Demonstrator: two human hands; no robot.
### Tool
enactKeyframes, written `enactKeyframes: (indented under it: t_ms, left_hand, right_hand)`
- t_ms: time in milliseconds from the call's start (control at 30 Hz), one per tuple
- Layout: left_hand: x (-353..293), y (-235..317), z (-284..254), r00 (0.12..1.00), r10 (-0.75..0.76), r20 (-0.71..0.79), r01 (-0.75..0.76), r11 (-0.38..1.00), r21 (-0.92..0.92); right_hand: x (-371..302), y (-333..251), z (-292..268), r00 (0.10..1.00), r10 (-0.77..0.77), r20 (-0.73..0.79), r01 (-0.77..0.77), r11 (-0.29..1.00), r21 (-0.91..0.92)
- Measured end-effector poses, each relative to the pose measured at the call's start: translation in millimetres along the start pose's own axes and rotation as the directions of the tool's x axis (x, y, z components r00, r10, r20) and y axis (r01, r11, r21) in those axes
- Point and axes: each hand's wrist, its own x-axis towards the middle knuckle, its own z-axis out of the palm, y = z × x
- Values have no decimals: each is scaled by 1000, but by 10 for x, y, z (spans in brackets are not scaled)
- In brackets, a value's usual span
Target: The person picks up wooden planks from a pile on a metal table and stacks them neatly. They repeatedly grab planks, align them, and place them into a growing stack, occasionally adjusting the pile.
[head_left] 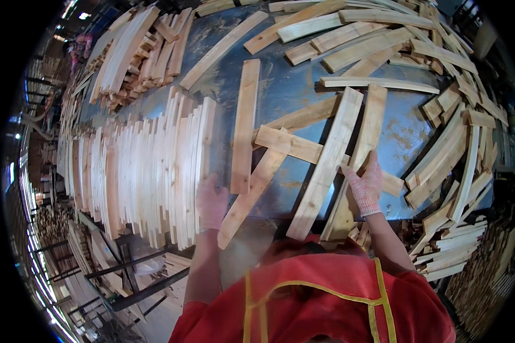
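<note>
Your right hand point(367, 191), in a knit glove, is partly curled, with thumb and fingers on either side of a long wooden plank point(371, 123). This plank is tan with darker grain and slants over a crossing board point(289, 144) on the blue-gray table point(409, 106). Your left hand point(212, 200) is blurry beside the row of pale planks point(154, 171); I cannot tell how open it is or whether it holds anything.

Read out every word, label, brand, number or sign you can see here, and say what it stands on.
None can be read.
The board at the right hand shows only wood grain.
The yellow-trimmed red garment shows no lettering.
The dim background is too blurred to tell.
</note>
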Motion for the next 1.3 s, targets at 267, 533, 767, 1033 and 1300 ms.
enactKeyframes:
  t_ms: [267,533,767,1033,1300]
  left_hand:
    - [-81,785,254,994,-76,83,83,993,-81]
    - [-187,-214,-176,953,22,301,259,453,-853]
    - [-738,-1121,-278,937,6,351,342,212,-916]
    - [-712,-840,-412,950,274,-151,-268,961,59]
    - [-802,-650,66,877,458,-144,-410,871,270]
  right_hand:
    - [372,-907,407,939,-309,154,328,937,-121]
    - [537,-1317,333,896,-350,273,426,852,-304]
    - [-366,-2207,739,714,-281,642,39,931,363]
    - [-1000,-2681,2038,498,-396,771,443,881,166]
    - [-564,-1200,902,902,-378,208,430,740,-518]
